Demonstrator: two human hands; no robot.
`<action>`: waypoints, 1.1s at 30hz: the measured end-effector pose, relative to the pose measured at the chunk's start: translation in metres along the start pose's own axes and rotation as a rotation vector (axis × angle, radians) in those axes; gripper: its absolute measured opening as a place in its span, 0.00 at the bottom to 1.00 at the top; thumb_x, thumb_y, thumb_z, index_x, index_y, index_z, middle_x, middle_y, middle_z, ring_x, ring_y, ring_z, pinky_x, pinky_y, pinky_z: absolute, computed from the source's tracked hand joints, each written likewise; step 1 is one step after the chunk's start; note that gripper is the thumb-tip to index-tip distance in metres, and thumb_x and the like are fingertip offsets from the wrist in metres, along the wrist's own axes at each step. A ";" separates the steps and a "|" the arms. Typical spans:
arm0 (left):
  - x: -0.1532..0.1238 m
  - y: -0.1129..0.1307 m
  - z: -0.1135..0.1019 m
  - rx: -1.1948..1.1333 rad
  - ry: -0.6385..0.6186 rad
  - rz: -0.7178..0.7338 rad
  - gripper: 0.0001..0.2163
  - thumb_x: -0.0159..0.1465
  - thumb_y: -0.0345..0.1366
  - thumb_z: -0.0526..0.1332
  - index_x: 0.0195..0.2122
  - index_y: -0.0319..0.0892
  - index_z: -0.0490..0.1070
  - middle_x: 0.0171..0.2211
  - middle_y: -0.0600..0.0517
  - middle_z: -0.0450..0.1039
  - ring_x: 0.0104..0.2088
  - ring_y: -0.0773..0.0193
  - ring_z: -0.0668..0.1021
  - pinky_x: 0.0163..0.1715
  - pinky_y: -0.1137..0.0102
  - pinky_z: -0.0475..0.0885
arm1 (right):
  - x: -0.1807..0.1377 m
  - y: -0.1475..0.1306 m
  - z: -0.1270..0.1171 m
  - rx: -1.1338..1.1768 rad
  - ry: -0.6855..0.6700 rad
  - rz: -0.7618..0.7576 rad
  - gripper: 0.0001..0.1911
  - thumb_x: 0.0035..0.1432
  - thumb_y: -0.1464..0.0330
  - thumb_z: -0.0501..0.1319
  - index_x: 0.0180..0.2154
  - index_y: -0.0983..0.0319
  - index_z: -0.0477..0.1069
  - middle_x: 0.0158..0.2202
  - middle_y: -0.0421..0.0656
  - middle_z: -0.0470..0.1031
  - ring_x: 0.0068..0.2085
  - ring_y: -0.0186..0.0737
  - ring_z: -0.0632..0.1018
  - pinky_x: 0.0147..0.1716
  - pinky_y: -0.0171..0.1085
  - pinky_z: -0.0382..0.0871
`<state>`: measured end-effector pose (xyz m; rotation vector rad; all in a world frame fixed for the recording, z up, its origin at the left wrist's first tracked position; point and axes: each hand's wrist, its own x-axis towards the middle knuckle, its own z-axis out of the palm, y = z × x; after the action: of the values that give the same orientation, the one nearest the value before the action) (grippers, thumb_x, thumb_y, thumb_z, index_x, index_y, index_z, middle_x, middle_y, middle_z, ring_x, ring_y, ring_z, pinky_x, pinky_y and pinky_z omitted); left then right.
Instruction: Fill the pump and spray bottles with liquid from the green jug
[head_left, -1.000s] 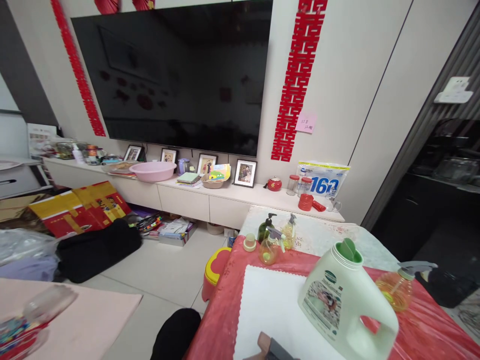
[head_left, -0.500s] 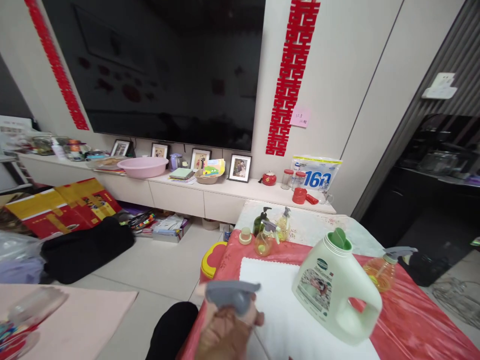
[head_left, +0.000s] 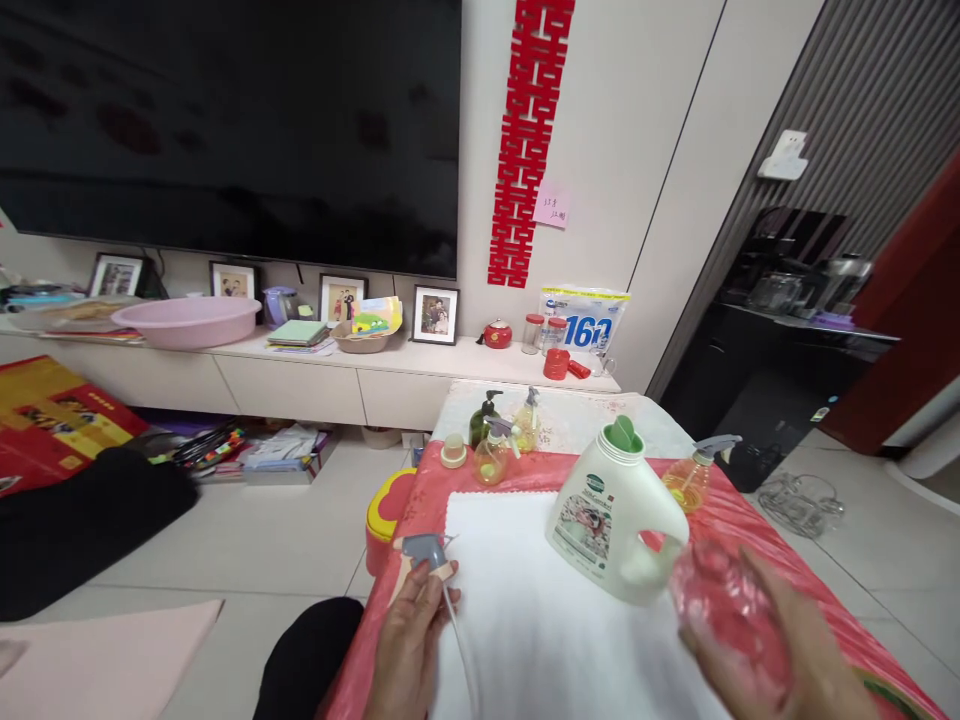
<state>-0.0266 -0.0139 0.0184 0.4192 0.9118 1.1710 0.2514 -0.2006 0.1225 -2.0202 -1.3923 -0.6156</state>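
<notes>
My left hand [head_left: 409, 640] is closed on a grey spray trigger head [head_left: 422, 550] with a thin tube hanging from it, held at the left edge of a white cloth [head_left: 517, 600]. At the lower right, my right hand [head_left: 780, 655] is wrapped round a clear empty bottle [head_left: 720, 605] above the red tablecloth [head_left: 720, 520]. Between the hands stands a large white detergent jug [head_left: 611, 515] with a green cap, tilted, its handle toward my right hand.
Small spray and pump bottles [head_left: 495, 440] stand at the table's far end, and an orange spray bottle [head_left: 690, 478] is behind the jug. A yellow-red stool [head_left: 386, 505] sits left of the table. A low cabinet [head_left: 300, 375] carries photo frames and a pink basin [head_left: 184, 320].
The view has swung right and down. My left hand lowered the trigger head to the cloth's edge. My right hand with the clear bottle has come into view.
</notes>
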 end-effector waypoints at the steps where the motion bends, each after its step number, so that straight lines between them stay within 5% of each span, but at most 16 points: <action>1: 0.001 -0.010 -0.004 0.058 -0.008 0.031 0.30 0.42 0.46 0.80 0.44 0.39 0.78 0.42 0.44 0.84 0.33 0.61 0.82 0.37 0.68 0.79 | 0.017 0.006 -0.006 -0.063 0.021 -0.059 0.38 0.62 0.50 0.61 0.68 0.56 0.56 0.56 0.50 0.71 0.52 0.56 0.76 0.44 0.49 0.76; 6: 0.005 -0.028 -0.013 0.293 0.002 0.122 0.34 0.42 0.55 0.77 0.44 0.37 0.78 0.37 0.43 0.84 0.32 0.58 0.81 0.38 0.66 0.77 | 0.099 0.017 -0.015 -0.285 0.088 -0.272 0.34 0.68 0.54 0.52 0.68 0.64 0.54 0.54 0.58 0.69 0.52 0.59 0.73 0.46 0.52 0.72; 10: 0.011 -0.031 -0.017 0.297 0.032 0.124 0.36 0.39 0.56 0.77 0.44 0.37 0.76 0.34 0.44 0.84 0.33 0.57 0.81 0.38 0.67 0.76 | 0.132 0.022 -0.004 -0.491 0.050 -0.402 0.31 0.66 0.57 0.52 0.64 0.69 0.59 0.55 0.57 0.69 0.50 0.57 0.72 0.42 0.49 0.70; 23: 0.014 -0.033 -0.022 0.166 -0.034 0.106 0.31 0.43 0.50 0.79 0.44 0.38 0.76 0.37 0.44 0.84 0.31 0.60 0.82 0.39 0.67 0.77 | 0.162 0.008 -0.010 -0.762 -0.016 -0.505 0.30 0.55 0.69 0.61 0.60 0.66 0.66 0.54 0.52 0.69 0.52 0.50 0.70 0.47 0.45 0.62; 33: 0.013 -0.033 -0.022 0.135 -0.051 0.103 0.30 0.45 0.49 0.79 0.44 0.38 0.76 0.37 0.44 0.85 0.30 0.60 0.82 0.37 0.67 0.78 | 0.169 -0.005 -0.016 -0.841 -0.076 -0.538 0.28 0.56 0.73 0.61 0.59 0.61 0.68 0.55 0.51 0.68 0.54 0.49 0.68 0.51 0.47 0.59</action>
<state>-0.0228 -0.0177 -0.0235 0.6092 0.9365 1.1907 0.3038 -0.0993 0.2478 -2.2604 -1.9586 -1.5858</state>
